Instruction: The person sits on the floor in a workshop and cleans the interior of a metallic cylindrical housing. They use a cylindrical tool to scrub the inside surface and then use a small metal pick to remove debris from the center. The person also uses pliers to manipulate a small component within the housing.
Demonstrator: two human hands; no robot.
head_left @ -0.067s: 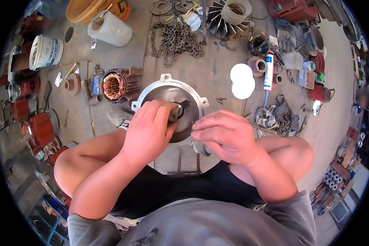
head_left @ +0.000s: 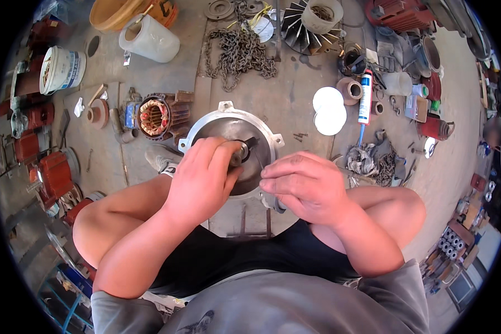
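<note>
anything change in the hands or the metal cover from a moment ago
Nothing visibly changed. The left hand is still wrapped around the dark hub at the middle of the round metal end cover, and the right hand still sits curled at the cover's right edge. The chain and the white sealant tube lie where they were.
</note>
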